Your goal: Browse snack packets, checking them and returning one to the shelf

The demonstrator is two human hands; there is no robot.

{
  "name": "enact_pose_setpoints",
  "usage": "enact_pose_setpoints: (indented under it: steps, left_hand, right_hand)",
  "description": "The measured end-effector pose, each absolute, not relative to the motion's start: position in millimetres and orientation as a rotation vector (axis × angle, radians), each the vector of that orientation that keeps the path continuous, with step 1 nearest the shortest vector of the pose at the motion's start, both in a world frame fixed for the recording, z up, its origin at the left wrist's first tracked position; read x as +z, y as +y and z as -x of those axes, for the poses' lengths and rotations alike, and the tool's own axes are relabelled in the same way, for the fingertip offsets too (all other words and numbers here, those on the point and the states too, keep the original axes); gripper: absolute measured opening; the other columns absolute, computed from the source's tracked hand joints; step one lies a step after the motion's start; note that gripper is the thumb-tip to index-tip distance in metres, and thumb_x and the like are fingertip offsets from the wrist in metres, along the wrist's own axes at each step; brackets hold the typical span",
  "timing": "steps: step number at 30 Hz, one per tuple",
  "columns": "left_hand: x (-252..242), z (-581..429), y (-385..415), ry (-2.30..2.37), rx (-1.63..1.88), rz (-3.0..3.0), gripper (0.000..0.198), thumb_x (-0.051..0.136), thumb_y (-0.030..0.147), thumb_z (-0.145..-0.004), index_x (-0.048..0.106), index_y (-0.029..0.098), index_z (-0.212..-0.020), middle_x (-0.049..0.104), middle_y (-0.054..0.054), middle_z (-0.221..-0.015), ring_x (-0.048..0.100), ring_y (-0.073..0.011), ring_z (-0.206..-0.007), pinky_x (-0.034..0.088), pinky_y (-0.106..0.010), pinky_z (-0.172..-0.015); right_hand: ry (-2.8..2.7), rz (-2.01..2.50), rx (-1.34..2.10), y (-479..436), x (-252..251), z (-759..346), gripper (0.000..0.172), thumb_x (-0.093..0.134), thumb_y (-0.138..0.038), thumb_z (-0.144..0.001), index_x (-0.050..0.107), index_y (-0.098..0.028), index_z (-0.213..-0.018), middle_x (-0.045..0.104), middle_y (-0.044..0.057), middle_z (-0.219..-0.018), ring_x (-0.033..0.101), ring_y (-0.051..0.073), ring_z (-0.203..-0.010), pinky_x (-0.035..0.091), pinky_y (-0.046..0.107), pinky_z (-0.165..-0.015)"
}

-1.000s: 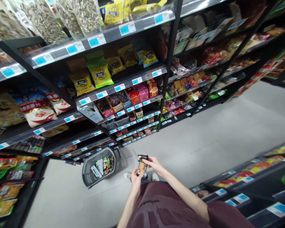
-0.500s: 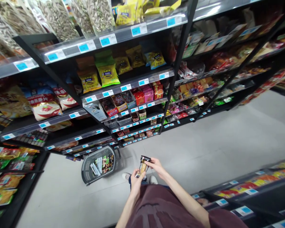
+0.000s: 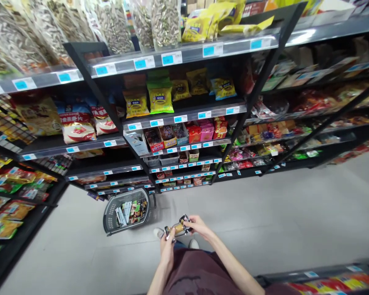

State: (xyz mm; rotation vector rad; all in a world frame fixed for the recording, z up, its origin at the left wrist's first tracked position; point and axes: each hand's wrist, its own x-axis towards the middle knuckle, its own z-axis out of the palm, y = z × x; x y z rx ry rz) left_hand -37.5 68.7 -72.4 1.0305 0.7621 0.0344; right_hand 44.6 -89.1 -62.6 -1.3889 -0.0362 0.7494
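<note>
Currently: person stands in a shop aisle, both hands in front of the waist, low centre of the head view.

Hands: left hand (image 3: 167, 246) pinches one end of a small packet (image 3: 178, 228); right hand (image 3: 199, 226) grips the other end. Both hands closed on it, fingers narrow. No other item in either hand.

Packet: gold-brown middle, dark and silver crimped ends. Held in the air above the shoes (image 3: 158, 232), well clear of floor (image 3: 264, 213) and shelves (image 3: 184, 111).

Axis: long axis runs across the body, near level, one end at each hand. The right-hand end sits a little higher and farther out, so it points up-right towards the shelves; the left-hand end points down-left. Which face is up: cannot tell, print too small.

Step in hand (judgement): packet held up for a look, kept steady by two hands; not set down anywhere.

Surroundings: basket (image 3: 108, 213) on the floor, just left of the hands and ahead of the feet, mouth open, several packs inside.

Next move (judgement): any placing calls for one hand to let go first, the other keeping its end-pinch. The basket would need a bend down-left, the shelves a forward reach.
</note>
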Motion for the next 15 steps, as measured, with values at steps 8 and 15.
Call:
enact_pose_setpoints:
  steps: [8,15]
  left_hand:
    - [-69.9,34.2,92.8,0.78,0.149,-1.022,0.054,0.082,0.042,-0.061,0.064,0.017,-0.106,0.064,-0.003,-0.092,0.059,-0.0126,-0.071,0.043,-0.019,-0.059]
    - [-70.5,26.2,96.5,0.747,0.161,-1.016,0.045,0.081,0.043,-0.062,0.067,0.014,-0.094,0.062,-0.002,-0.078,0.058,-0.0131,-0.067,0.043,-0.019,-0.055]
  right_hand:
    - [-0.122,1.388,0.901,-68.1,-74.0,-51.6,0.042,0.083,-0.043,-0.054,0.063,-0.012,-0.073,0.062,0.0,-0.063,0.055,0.012,-0.052,0.044,0.024,-0.05]
    - [-0.039,1.383,0.859,-60.4,-80.0,-58.9,0.042,0.084,-0.043,-0.051,0.068,-0.012,-0.074,0.062,0.0,-0.063,0.053,0.011,-0.052,0.041,0.023,-0.05]
